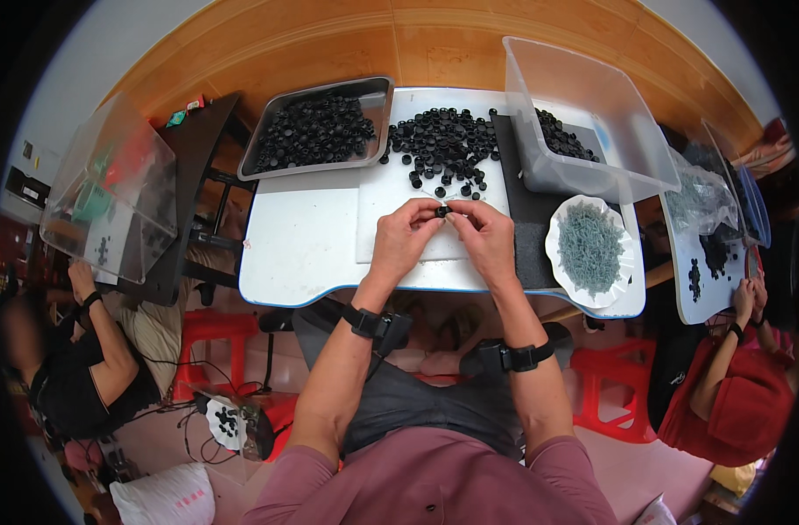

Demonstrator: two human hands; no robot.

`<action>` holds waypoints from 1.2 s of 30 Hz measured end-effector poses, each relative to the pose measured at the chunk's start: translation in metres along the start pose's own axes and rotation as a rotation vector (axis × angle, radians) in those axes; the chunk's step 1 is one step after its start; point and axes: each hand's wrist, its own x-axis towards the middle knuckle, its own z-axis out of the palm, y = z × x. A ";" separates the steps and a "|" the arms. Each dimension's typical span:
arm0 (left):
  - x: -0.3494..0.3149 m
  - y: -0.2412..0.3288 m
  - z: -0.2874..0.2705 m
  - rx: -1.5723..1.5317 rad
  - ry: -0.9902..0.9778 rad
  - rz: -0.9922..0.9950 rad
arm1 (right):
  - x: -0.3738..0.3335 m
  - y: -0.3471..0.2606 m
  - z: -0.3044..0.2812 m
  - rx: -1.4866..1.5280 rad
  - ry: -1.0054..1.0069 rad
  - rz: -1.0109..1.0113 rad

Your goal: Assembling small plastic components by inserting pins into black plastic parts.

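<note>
My left hand (pixel 403 234) and my right hand (pixel 486 236) meet over the white table, fingertips pinched on one small round black plastic part (pixel 442 211). Its finer detail is too small to make out, and the fingers cover part of it. Just beyond the fingertips lies a spread-out pile of similar black parts (pixel 452 140), with a few loose ones at its near edge. To the right of my right hand, a white fluted dish (pixel 553 248) holds a heap of thin grey-green pieces (pixel 589 249).
A metal tray (pixel 387 109) full of black parts stands at the back left. At the back right, a translucent plastic bin (pixel 583 83) holds more, beside a dark mat (pixel 539 223). People sit working at tables on both sides. Red stools (pixel 614 385) flank me.
</note>
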 end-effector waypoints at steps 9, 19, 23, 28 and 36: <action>-0.002 0.000 0.001 -0.073 0.057 -0.002 | -0.002 -0.007 -0.002 0.016 0.027 -0.004; -0.002 0.002 0.001 0.002 0.040 0.011 | -0.002 -0.009 -0.002 -0.041 -0.021 -0.086; -0.002 0.003 0.003 0.049 0.062 0.062 | -0.002 -0.014 -0.004 -0.067 -0.046 -0.078; -0.004 0.005 0.002 0.088 0.060 0.055 | -0.001 -0.015 -0.005 -0.084 -0.063 -0.113; -0.005 0.007 0.002 0.095 0.048 0.093 | 0.002 -0.006 -0.005 -0.003 -0.075 -0.097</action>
